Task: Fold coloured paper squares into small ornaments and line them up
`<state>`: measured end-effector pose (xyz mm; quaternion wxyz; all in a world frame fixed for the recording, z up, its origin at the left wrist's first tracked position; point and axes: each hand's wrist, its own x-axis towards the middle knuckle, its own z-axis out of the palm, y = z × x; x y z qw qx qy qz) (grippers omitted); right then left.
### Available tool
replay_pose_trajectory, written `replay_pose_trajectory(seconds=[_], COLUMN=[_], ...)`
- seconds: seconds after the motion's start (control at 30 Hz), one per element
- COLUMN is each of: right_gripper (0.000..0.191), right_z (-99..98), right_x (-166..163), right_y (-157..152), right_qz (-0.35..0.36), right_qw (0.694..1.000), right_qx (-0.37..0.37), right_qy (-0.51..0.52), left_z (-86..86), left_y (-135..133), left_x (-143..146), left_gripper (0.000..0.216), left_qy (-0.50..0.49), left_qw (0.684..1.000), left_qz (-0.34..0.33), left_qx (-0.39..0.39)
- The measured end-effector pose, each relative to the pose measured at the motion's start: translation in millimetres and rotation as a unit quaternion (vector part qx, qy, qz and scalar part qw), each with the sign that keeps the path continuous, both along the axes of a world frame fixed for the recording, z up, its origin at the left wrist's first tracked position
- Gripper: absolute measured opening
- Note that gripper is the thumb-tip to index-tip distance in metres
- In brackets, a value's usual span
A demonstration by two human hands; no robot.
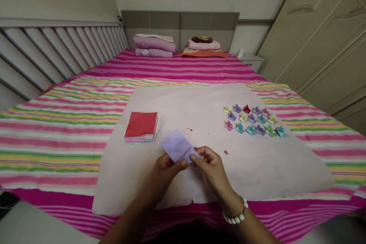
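A pale purple sheet of origami paper (175, 145), partly folded, is held up between both hands above a large white sheet (183, 103). My left hand (167, 169) pinches its lower edge, thumb on top and fingers behind. With thumb and fingers, my right hand (210, 164) grips the folded right corner. To the left lies a stack of square coloured paper (141, 125), red on top. Several small folded paper pieces (251, 119) in purple, yellow, blue, green, pink and red stand in rows on the right. The fingers behind the paper are partly hidden.
Small red scraps (226, 152) lie on the white sheet. Under it is a striped bedspread (65, 133). Folded purple bedding (154, 44) and a pink-orange pile (203, 47) sit by the headboard (164, 21). A slatted rail (65, 45) runs along the left.
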<state>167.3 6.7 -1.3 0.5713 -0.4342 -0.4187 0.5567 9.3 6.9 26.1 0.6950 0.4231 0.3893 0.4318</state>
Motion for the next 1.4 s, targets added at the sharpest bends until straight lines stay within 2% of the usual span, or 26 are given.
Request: replay_pose_trajectory(seconds=[0.07, 0.2, 0.3, 0.5, 0.63, 0.77, 0.9, 1.1, 1.2, 1.27, 1.33, 1.4], right_gripper=[0.024, 0.042, 0.027, 0.025, 0.030, 0.029, 0.023, 0.024, 0.043, 0.055, 0.049, 0.033], right_z=[-0.4, 1.6, 1.7, -1.0, 4.8, 10.7, 11.3, 11.8, 11.2, 10.3, 9.2, 8.1], right_x=[-2, -2, -1, -2, -2, 0, 1, -2, -2, 0, 3, 7], right_y=[1, 1, 1, 0, 0, 2, 3, 3, 4, 4, 3, 2], right_qz=[-0.003, 0.003, 0.033, 0.054, 0.084, 0.116, 0.086, 0.033, 0.001, -0.023, -0.030, -0.015], right_qw=[1.000, 0.999, 0.998, 0.996, 0.993, 0.983, 0.982, 0.986, 0.993, 0.997, 0.999, 1.000], right_qx=[-0.002, -0.011, -0.043, -0.063, -0.050, -0.084, -0.103, -0.102, -0.065, -0.042, -0.021, -0.010], right_qy=[0.029, 0.040, 0.033, 0.041, 0.061, 0.116, 0.130, 0.124, 0.102, 0.064, 0.017, -0.025], left_z=[-1.2, -0.4, 1.5, 4.6, 5.6, 3.6, 2.5, -3.0, -6.0, -6.6, -6.4, -5.7], left_y=[0, 0, 0, 3, 4, 2, 0, 1, -1, -2, -2, -1], left_x=[0, 0, 0, -4, -8, -9, -8, -6, -7, -8, -9, -10], left_gripper=[0.025, 0.027, 0.027, 0.026, 0.025, 0.022, 0.021, 0.027, 0.034, 0.025, 0.017, 0.016], left_qy=[0.015, 0.048, 0.087, 0.136, 0.163, 0.167, 0.146, 0.094, 0.108, 0.155, 0.205, 0.233], left_qw=[0.999, 0.998, 0.995, 0.989, 0.986, 0.982, 0.986, 0.993, 0.987, 0.977, 0.964, 0.956], left_qz=[0.023, 0.038, 0.037, 0.047, 0.002, -0.064, -0.060, 0.046, 0.071, 0.065, 0.057, 0.060], left_qx=[-0.019, -0.028, -0.018, 0.024, 0.046, 0.058, 0.048, 0.061, 0.096, 0.130, 0.160, 0.169])
